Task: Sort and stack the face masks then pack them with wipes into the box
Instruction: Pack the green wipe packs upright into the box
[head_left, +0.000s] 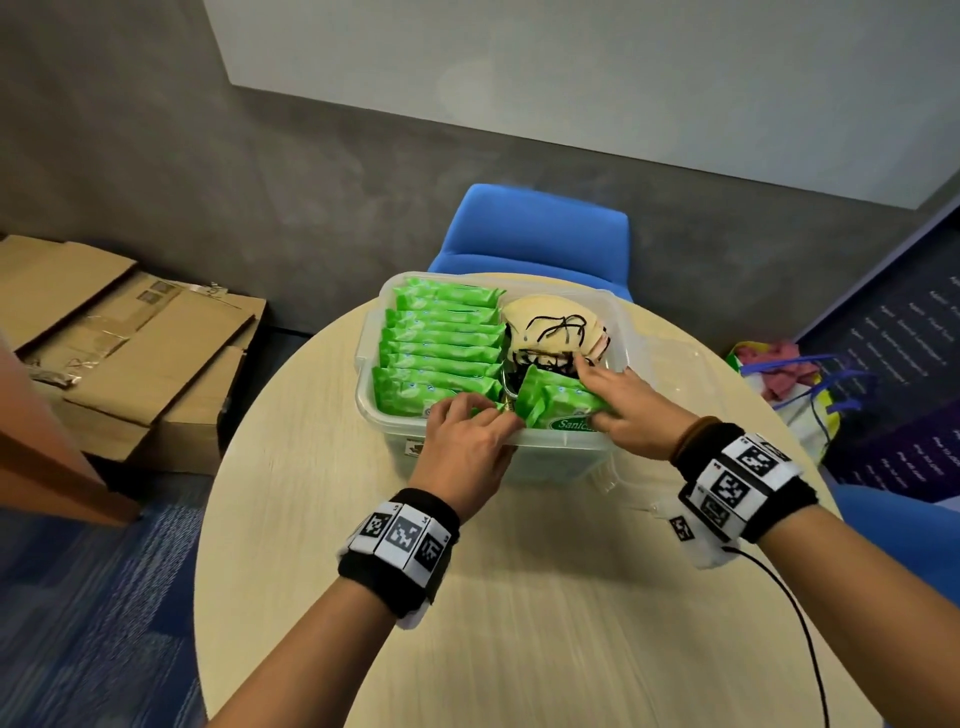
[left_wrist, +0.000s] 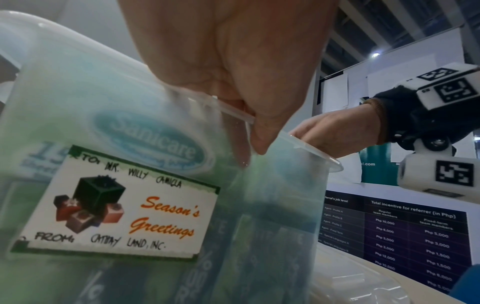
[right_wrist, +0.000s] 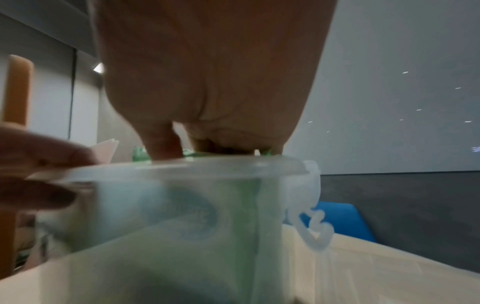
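Observation:
A clear plastic box (head_left: 363, 358) stands on the round table (head_left: 519, 623). Several green wipes packs (head_left: 441, 343) stand in a row along its left side. Beige face masks (head_left: 550, 322) with black straps lie stacked at its back right. More wipes packs (head_left: 561, 405) sit tilted at the front right. My left hand (head_left: 488, 415) reaches over the near rim, fingers curled on a green pack. My right hand (head_left: 597, 395) grips the tilted front-right pack, thumb at its front and fingers on top. The wrist views show the box wall (left_wrist: 78, 102) and the box rim (right_wrist: 182, 166) close up, with the fingertips hidden.
A clear lid (head_left: 675, 374) lies on the table to the right of the box. Behind the table stands a blue chair (head_left: 535, 234). Flattened cardboard boxes (head_left: 130, 338) lie on the floor at left, and a bag of cloths (head_left: 779, 374) sits at right.

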